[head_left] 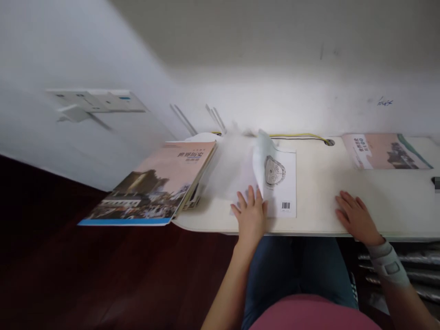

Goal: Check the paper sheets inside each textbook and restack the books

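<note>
My left hand (250, 211) lies on a white booklet (283, 183) near the desk's front edge, fingers spread and stretched over its pages. The pages to the left of the hand are blurred by motion and one sheet stands curled up above my fingers. The booklet's white back cover shows a round grey emblem and a barcode. My right hand (355, 216) rests flat on the bare white desk (319, 183) to the right of the booklet, fingers apart, holding nothing. A grey band wraps that wrist.
A stack of large books (151, 185) with a pink cover and a building photo overhangs the desk's left end. Another pink-covered book (385, 151) lies at the back right. A yellow cable (295, 135) runs along the wall. A wall socket (96, 101) sits at left.
</note>
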`<state>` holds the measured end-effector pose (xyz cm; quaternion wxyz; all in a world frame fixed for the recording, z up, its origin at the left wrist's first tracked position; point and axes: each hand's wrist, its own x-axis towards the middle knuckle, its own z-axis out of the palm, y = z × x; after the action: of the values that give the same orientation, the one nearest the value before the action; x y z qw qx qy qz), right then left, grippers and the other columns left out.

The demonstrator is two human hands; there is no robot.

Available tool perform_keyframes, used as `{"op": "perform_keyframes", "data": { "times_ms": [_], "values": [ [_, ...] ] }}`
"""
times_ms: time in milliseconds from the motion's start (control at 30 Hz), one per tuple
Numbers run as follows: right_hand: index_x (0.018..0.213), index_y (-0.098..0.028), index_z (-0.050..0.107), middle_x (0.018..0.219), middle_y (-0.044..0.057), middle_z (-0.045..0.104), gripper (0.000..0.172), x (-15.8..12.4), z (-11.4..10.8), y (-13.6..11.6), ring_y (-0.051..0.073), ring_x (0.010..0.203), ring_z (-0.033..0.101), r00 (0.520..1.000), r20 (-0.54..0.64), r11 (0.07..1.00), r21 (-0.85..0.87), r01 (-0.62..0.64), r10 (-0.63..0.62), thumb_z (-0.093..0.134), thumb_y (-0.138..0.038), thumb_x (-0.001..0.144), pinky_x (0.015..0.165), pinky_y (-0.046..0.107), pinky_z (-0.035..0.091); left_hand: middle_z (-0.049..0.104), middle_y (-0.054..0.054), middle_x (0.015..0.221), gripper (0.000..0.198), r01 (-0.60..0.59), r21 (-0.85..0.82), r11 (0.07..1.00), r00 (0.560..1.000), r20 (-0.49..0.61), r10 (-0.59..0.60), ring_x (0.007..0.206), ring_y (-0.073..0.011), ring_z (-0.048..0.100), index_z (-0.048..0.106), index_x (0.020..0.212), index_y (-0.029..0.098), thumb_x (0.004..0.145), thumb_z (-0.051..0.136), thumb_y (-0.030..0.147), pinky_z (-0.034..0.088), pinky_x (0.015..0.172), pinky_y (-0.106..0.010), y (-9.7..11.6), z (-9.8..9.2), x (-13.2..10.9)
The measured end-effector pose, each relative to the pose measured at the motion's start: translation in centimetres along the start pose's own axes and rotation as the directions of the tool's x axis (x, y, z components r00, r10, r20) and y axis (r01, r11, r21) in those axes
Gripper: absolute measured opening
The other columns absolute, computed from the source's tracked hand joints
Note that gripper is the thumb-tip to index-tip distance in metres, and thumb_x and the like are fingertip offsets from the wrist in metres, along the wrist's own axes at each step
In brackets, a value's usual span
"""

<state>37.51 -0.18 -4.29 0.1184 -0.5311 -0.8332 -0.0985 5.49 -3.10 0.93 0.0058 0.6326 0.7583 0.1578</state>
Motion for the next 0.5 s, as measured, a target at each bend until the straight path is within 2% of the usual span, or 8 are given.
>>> {"op": "perform_keyframes", "data": {
  "times_ms": [67,100,167,200,233,267,367,500],
  "values": [
    [0.127,-0.013,0.05,0.138,0.015,0.047,0.042,0.2,-0.2,-0.1,0.026,0.128,0.042,1.0,0.019,1.0,0.013,-0.007,0.007,0.037,-0.032,0.092,0.102,0.046,0.033,0.02,-0.016,0.152,0.051,-0.2,-0.191,0.961,0.976,0.047,0.212,0.139,-0.0363,0.014,0.031,0.142,0.018,0.095,0.031,0.035,0.027,0.102,-0.063,2.5,-1.3,0.1],
    [0.128,-0.013,0.05,0.139,0.015,0.046,0.042,0.3,-0.3,-0.2,0.026,0.128,0.041,1.0,0.028,1.0,0.021,-0.009,0.009,0.037,-0.032,0.092,0.102,0.047,0.033,0.015,-0.015,0.153,0.054,-0.334,-0.281,0.9,0.929,0.064,0.364,0.14,-0.0328,0.014,0.024,0.145,0.021,0.095,0.031,0.039,0.028,0.104,-0.059,3.9,-1.7,0.1],
    [0.129,-0.015,0.05,0.139,0.016,0.046,0.042,0.4,-0.8,-0.4,0.027,0.13,0.039,0.999,0.044,0.999,0.032,-0.009,0.008,0.037,-0.032,0.093,0.102,0.048,0.032,0.007,-0.013,0.155,0.064,-0.557,-0.414,0.72,0.762,0.089,0.641,0.141,-0.0268,0.012,0.01,0.148,0.025,0.093,0.034,0.047,0.028,0.108,-0.05,6.7,-2.0,0.4],
    [0.128,-0.016,0.051,0.139,0.016,0.046,0.041,0.4,-1.2,-0.5,0.028,0.13,0.039,0.999,0.053,0.999,0.03,-0.013,0.012,0.037,-0.032,0.093,0.102,0.05,0.031,0.003,-0.013,0.155,0.068,-0.615,-0.452,0.646,0.685,0.1,0.722,0.141,-0.0254,0.01,0.006,0.148,0.025,0.092,0.035,0.05,0.027,0.109,-0.048,7.9,-1.9,0.6],
    [0.125,-0.018,0.054,0.139,0.016,0.046,0.039,0.3,-1.6,-0.6,0.029,0.131,0.037,0.998,0.067,0.999,0.026,-0.021,0.02,0.038,-0.033,0.093,0.103,0.053,0.029,0.0,-0.014,0.155,0.072,-0.639,-0.467,0.612,0.643,0.114,0.758,0.142,-0.0253,0.008,0.003,0.148,0.024,0.091,0.036,0.053,0.025,0.11,-0.048,9.1,-1.6,0.9],
    [0.12,-0.019,0.058,0.14,0.016,0.044,0.037,0.1,-2.0,-0.7,0.031,0.132,0.036,0.996,0.086,0.999,0.021,-0.03,0.028,0.039,-0.035,0.093,0.103,0.055,0.028,-0.002,-0.014,0.155,0.075,-0.638,-0.461,0.617,0.638,0.131,0.758,0.142,-0.0264,0.006,0.001,0.148,0.022,0.09,0.035,0.055,0.023,0.11,-0.049,10.0,-1.1,1.2],
    [0.106,-0.018,0.065,0.143,0.02,0.038,0.038,-0.7,-3.2,-1.0,0.035,0.133,0.033,0.986,0.167,0.999,0.027,-0.027,0.023,0.042,-0.044,0.091,0.102,0.058,0.027,0.0,-0.013,0.155,0.075,-0.601,-0.361,0.713,0.685,0.227,0.693,0.141,-0.0334,0.003,0.007,0.148,0.021,0.089,0.029,0.06,0.016,0.109,-0.058,11.8,0.7,1.9],
    [0.111,-0.018,0.062,0.146,0.022,0.033,0.043,-1.9,-3.7,-0.9,0.035,0.135,0.028,0.977,0.212,0.999,0.052,0.008,-0.019,0.044,-0.051,0.089,0.102,0.058,0.028,0.014,-0.009,0.154,0.07,-0.668,-0.238,0.705,0.612,0.364,0.702,0.139,-0.0393,0.007,0.024,0.146,0.025,0.088,0.02,0.064,0.011,0.107,-0.065,12.3,3.0,1.6]
  ]
}}
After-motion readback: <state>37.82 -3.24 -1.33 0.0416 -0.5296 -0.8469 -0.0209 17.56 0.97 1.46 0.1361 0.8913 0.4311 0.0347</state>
